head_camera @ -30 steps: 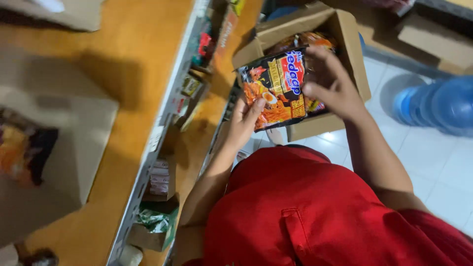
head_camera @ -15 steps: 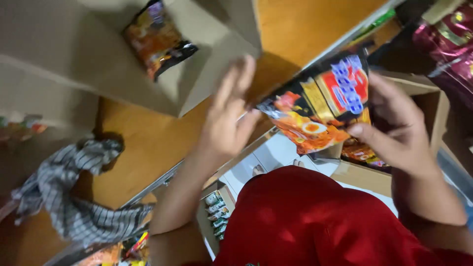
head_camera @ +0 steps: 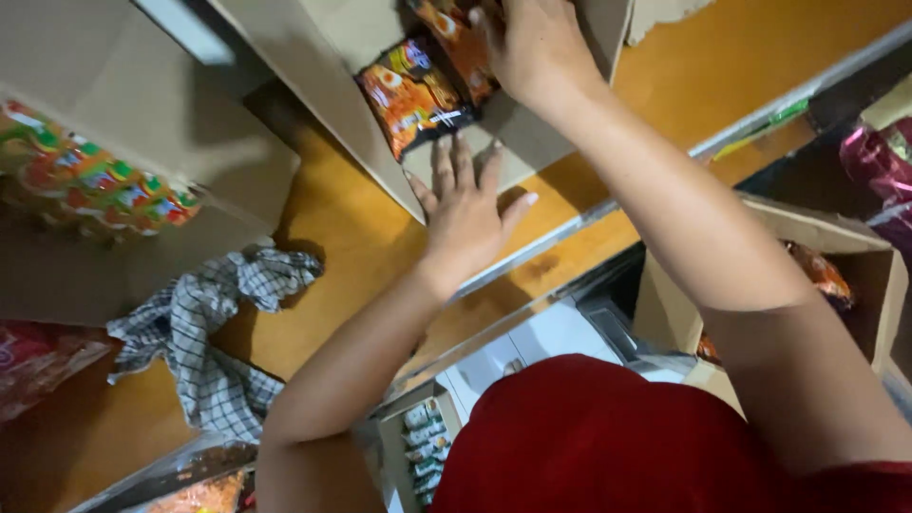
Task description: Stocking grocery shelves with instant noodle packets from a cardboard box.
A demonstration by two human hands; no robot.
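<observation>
My right hand reaches into an open cardboard box on the orange wooden shelf, its fingers closed over an orange and black noodle packet. A second, similar packet lies just below it inside the box. My left hand is spread flat against the box's lower edge, fingers apart, holding nothing. My red shirt fills the bottom of the view.
A checked cloth lies on the shelf at the left. Colourful packets sit in another box at far left. At the right, a lower cardboard box holds more packets, with pink packages behind it.
My right hand has carried the noodle packet from the lower box up into the shelf box. My left hand let go of it and moved onto the box's edge.
</observation>
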